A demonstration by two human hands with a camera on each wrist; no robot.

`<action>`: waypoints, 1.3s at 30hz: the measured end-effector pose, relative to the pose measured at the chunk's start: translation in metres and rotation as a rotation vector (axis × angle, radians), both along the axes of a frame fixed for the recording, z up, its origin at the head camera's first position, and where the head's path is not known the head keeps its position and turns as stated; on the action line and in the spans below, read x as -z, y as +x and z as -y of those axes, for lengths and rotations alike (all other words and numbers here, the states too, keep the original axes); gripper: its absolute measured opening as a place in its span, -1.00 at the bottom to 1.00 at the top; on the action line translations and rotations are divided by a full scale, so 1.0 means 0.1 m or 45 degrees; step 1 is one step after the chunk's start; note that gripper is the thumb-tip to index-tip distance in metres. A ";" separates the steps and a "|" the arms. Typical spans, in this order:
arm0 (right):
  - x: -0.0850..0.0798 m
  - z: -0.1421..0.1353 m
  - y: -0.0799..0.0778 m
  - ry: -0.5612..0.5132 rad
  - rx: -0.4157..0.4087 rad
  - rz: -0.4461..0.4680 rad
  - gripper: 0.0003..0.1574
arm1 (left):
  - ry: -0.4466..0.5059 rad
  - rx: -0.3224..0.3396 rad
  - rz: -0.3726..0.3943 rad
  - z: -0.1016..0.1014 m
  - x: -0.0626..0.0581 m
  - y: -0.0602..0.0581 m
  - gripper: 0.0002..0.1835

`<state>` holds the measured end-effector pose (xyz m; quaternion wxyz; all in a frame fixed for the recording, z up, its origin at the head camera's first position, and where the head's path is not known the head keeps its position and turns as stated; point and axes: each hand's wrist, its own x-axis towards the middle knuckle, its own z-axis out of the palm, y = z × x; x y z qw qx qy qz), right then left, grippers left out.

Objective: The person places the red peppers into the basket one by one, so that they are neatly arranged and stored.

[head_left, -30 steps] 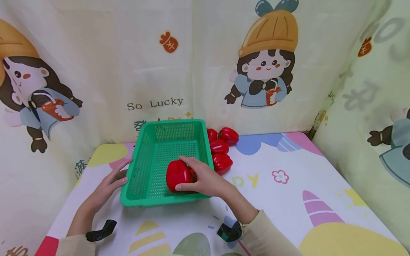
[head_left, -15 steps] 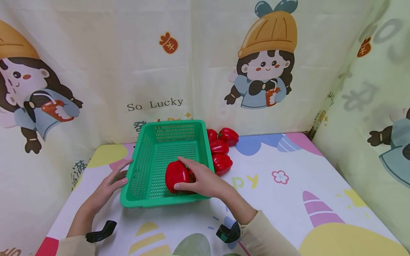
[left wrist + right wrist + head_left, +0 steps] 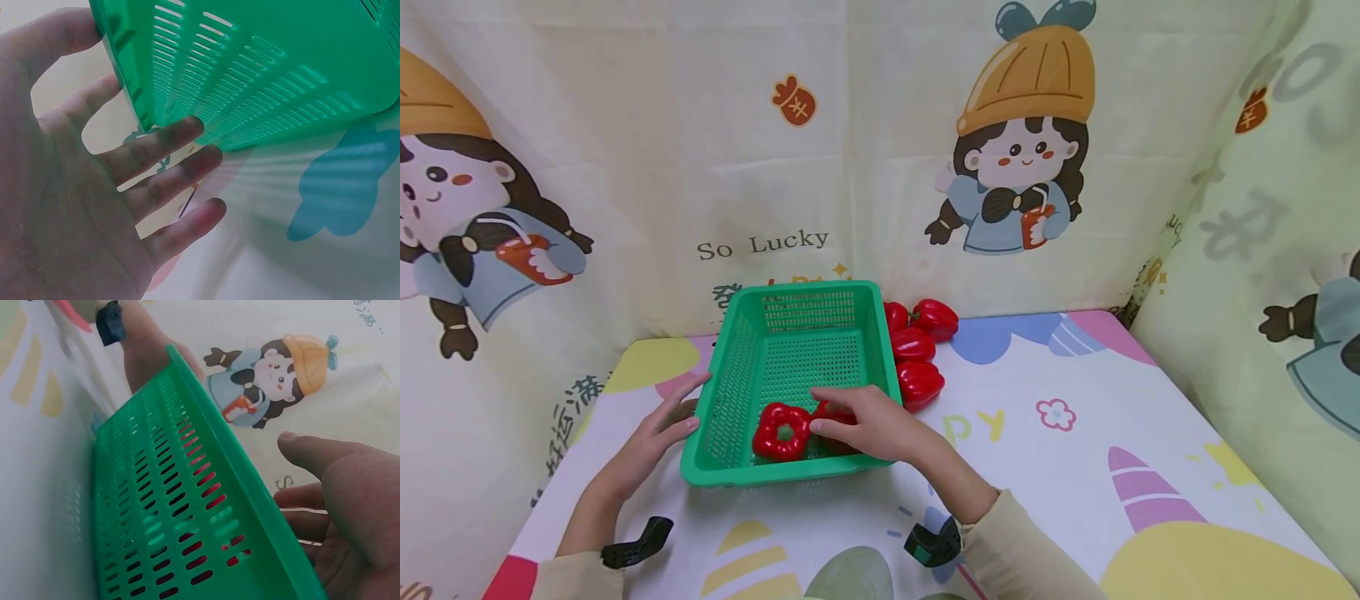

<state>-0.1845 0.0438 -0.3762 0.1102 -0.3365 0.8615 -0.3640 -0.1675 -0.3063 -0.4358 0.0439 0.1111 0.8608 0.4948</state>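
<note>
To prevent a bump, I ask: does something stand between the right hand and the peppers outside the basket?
Yes: the right wall of the basket. The right hand is mostly over the inside, and those peppers lie beyond that wall. Over it, nothing visible blocks the way.

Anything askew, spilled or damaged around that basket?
Nothing stands out. The basket shows no visible break, two peppers lie at its near end, and the loose peppers lie grouped along its right side. The right hand partly covers one pepper inside, so I can't check that one fully.
</note>
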 end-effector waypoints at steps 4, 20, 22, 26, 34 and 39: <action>0.01 0.00 0.00 -0.010 -0.002 -0.015 -0.33 | -0.004 0.002 -0.012 0.00 0.01 0.00 -0.34; -0.02 -0.10 -0.03 -0.093 0.093 -0.027 -0.38 | 0.005 0.000 0.001 -0.01 0.01 0.00 -0.35; -0.02 -0.10 -0.03 -0.094 0.100 -0.022 -0.38 | 0.004 0.000 0.000 0.00 0.01 0.00 -0.35; -0.01 -0.13 -0.04 -0.114 0.108 -0.036 -0.39 | 0.003 -0.002 0.002 0.00 0.02 -0.01 -0.35; 0.01 -0.21 -0.09 -0.183 0.126 -0.078 -0.40 | 0.013 -0.001 0.016 0.00 0.01 -0.02 -0.36; -0.01 -0.26 -0.11 -0.188 0.169 -0.081 -0.38 | 0.009 -0.001 0.002 0.00 0.01 -0.02 -0.36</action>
